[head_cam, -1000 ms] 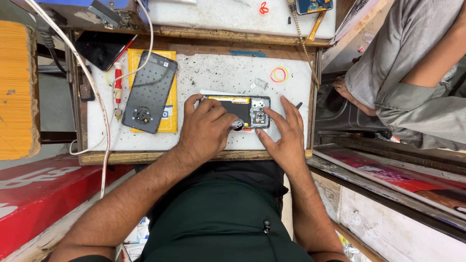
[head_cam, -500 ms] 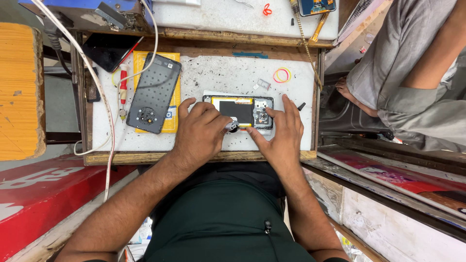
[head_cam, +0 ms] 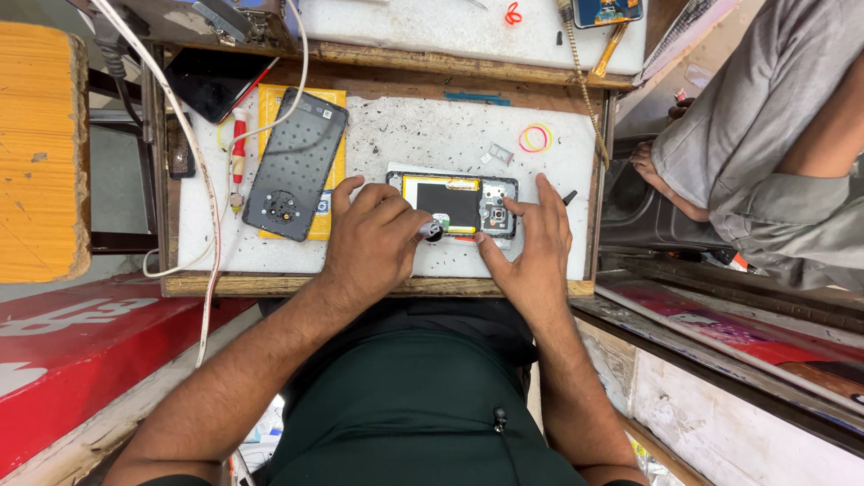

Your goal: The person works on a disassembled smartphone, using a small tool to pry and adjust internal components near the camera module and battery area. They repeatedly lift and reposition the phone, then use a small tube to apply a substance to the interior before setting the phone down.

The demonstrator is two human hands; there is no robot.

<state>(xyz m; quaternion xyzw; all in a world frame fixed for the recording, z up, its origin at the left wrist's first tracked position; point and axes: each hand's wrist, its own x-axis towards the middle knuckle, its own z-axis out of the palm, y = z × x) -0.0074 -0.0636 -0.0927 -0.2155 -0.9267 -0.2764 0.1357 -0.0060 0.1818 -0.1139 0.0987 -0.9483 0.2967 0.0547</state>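
An opened smartphone (head_cam: pixel 453 205) lies flat near the middle of the white work mat (head_cam: pixel 396 144), its back off, so the yellow-edged battery and the camera module are exposed. The left hand (head_cam: pixel 373 238) sits at about 8 o'clock from the phone, fingers curled in narrow around a small dark tool (head_cam: pixel 432 230) whose tip meets the phone's lower edge. The right hand (head_cam: pixel 531 243) is at 4 o'clock, spread wide, with fingertips pressing the phone's right end to steady it.

The removed back cover (head_cam: pixel 295 164) rests at 9 o'clock from the phone, on a yellow pad. A small metal tray piece (head_cam: pixel 500 155) lies at 1 o'clock, with rubber bands (head_cam: pixel 535 138) just past it.

The risk I see is the tool slipping: with the battery bare just beside the tip, a skid could pierce or dent it, or tear a thin flex cable. Uneven pressure from the right fingertips could also shift the phone. The loose metal piece could be brushed off the mat's edge.
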